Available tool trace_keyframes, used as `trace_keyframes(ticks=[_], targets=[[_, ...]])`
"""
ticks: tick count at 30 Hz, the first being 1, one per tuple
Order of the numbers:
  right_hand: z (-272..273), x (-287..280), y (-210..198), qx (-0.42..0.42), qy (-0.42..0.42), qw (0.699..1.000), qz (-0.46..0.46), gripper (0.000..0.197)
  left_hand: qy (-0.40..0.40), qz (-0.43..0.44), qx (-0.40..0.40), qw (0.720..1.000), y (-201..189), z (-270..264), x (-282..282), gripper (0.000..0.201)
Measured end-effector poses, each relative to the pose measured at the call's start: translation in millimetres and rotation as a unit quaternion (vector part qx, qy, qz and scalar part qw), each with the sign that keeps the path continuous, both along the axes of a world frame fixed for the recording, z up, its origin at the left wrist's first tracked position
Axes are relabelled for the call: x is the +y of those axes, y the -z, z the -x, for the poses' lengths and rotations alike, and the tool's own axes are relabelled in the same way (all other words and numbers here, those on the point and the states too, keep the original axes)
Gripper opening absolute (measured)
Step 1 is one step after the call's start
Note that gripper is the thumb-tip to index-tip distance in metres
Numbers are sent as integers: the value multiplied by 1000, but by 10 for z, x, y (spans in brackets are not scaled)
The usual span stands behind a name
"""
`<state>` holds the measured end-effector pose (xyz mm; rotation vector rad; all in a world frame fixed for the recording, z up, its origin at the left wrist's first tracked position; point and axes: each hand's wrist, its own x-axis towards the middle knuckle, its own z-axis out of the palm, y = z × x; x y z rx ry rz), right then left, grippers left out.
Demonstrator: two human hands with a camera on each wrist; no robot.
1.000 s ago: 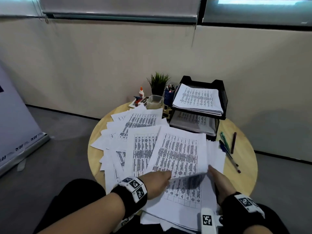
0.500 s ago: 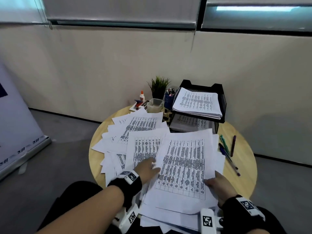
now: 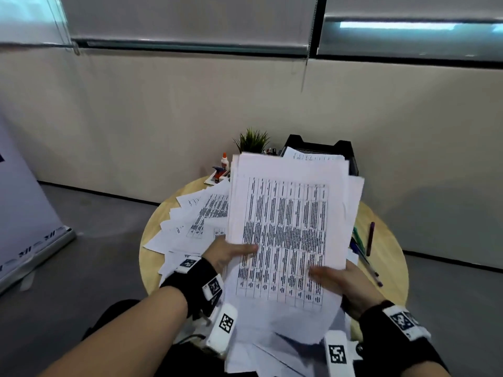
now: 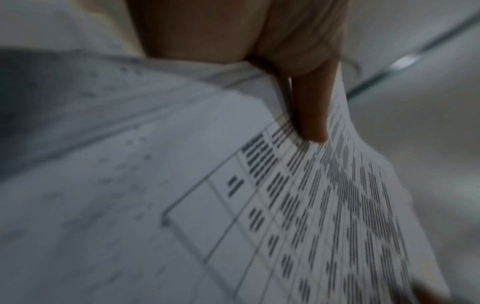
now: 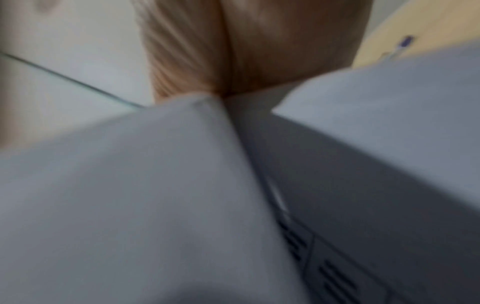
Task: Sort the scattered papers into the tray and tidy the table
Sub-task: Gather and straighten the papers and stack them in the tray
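A thick stack of printed sheets (image 3: 288,221) is lifted off the round wooden table (image 3: 152,232) and tilted towards me. My left hand (image 3: 231,253) pinches its left edge, thumb on top; the left wrist view shows that thumb pressed on the printed stack (image 4: 285,205). My right hand (image 3: 337,278) grips the lower right edge, thumb on the page; its fingers are hidden behind the paper (image 5: 155,185). More scattered papers (image 3: 196,219) lie on the table to the left. The black paper tray (image 3: 321,146) stands at the back, mostly hidden by the stack.
Several pens (image 3: 367,251) lie on the table's right side. A small plant (image 3: 251,141), a glue bottle (image 3: 224,160) and a stapler (image 3: 217,172) stand at the back left of the tray. A white banner stand (image 3: 24,213) is on the floor at left.
The stack lay flat on the table under both hands; both hands have taken its edges and raised it, tilting it up in front of the tray.
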<state>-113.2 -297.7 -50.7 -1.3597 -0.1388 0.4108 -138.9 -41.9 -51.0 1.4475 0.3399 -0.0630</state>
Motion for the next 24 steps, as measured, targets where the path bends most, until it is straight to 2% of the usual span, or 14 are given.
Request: trace_keyframes(ticks=[2,4,5,7,8,9,11,14,16,17,18,21,22,24], targets=[[-61,43,-181,-37,37,999,-14,39,-14,-10,-59,998,-225,-62,-46,56],[-115,86,-392,-85,75,993,-20,27,-48,0,-110,993,-471,-103,-84,76],[-145,104,-476,-111,88,990,-20,26,-60,10,-129,990,-587,-122,-107,76],[-166,129,-618,-161,107,981,-4,28,-71,19,-167,983,-717,-140,-100,40],[-167,134,-656,-180,112,977,0,28,-74,20,-177,981,-753,-145,-96,33],[-164,132,-683,-192,116,974,0,28,-75,23,-192,978,-785,-139,-94,40],[-134,116,-685,-199,120,973,-2,31,-94,27,-203,974,-731,-151,-68,72],[-97,106,-613,-188,106,976,5,38,-89,37,-160,982,-588,-182,-84,98],[-104,118,-594,-171,111,979,-6,38,-92,6,-143,985,-534,-220,-113,123],[-111,124,-615,-164,117,979,-20,39,-91,2,-154,984,-558,-225,-142,120],[-127,131,-639,-160,124,979,-36,46,-94,4,-171,981,-615,-207,-188,103],[-182,141,-732,-172,147,971,-76,73,-87,4,-209,974,-851,-154,-298,23],[-194,135,-761,-182,149,969,-81,71,-84,2,-229,970,-924,-129,-318,15],[-197,120,-808,-197,156,965,-74,60,-75,-13,-254,964,-986,-104,-298,14]])
